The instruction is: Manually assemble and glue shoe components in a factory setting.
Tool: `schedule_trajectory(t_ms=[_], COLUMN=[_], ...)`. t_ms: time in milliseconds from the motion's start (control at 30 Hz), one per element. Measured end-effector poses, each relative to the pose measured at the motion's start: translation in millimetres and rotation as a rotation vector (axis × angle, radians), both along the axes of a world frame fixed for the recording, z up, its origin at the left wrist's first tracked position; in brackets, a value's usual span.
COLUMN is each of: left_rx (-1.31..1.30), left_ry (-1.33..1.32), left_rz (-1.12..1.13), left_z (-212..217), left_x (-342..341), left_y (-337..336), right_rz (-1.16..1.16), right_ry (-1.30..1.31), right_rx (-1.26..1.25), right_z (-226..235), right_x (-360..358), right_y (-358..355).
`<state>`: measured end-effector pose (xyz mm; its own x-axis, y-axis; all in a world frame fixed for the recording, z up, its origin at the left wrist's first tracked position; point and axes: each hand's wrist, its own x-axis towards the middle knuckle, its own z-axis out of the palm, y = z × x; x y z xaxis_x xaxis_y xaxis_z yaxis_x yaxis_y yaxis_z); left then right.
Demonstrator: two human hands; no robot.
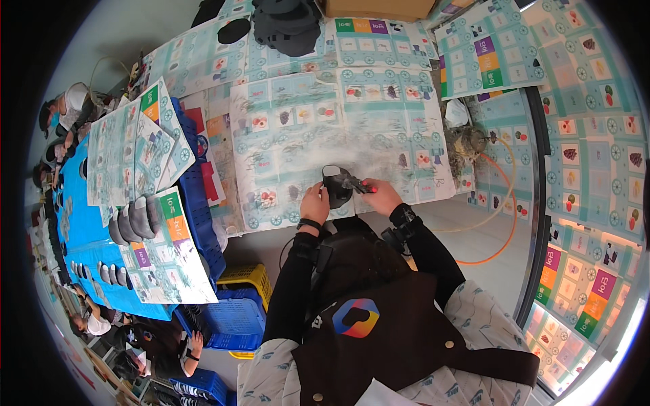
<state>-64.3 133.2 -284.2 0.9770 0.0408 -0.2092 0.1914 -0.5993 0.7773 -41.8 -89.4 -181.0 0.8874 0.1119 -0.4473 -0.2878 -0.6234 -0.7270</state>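
At the near edge of the work table, my left hand (315, 204) is closed on the left edge of a dark, rounded piece (336, 193) with a pale patch on its upper end. From the right, my right hand (381, 196) grips a small dark tool with red parts (364, 185), which looks like a spray gun. Its front end lies over the dark piece; whether the two touch, I cannot tell. Part of the tool is hidden in my fingers.
Grey-smudged printed sheets (291, 135) cover the table. Dark grey pieces (288, 27) are piled at the back. Left stand curved grey pieces (139, 220) on a board beside a blue crate (193, 155). An orange hose (511, 216) hangs at right. Co-workers (159, 348) are at far left.
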Motion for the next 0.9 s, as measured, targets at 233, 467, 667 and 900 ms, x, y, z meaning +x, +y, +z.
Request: schedule_trajectory(t_ms=[233, 467, 667, 900], left_rx=[-0.01, -0.083, -0.045, -0.087], left_ry=[0.047, 0.082, 0.051, 0.056], left_rz=[-0.006, 0.004, -0.01, 0.022], left_z=[5.2, 17.3, 9.4, -3.2], left_x=[2.6, 6.6, 6.1, 9.8], left_y=[2.3, -4.2, 0.2, 3.8], right_rz=[-0.007, 0.111, -0.016, 0.132], right_ry=[0.034, 0.02, 0.055, 0.054], right_rx=[-0.046, -0.153, -0.113, -0.106], right_z=[13.3, 6.1, 16.2, 3.8], right_x=[11.8, -6.6, -1.4, -29.6], right_y=[7.5, -12.9, -5.7, -13.6])
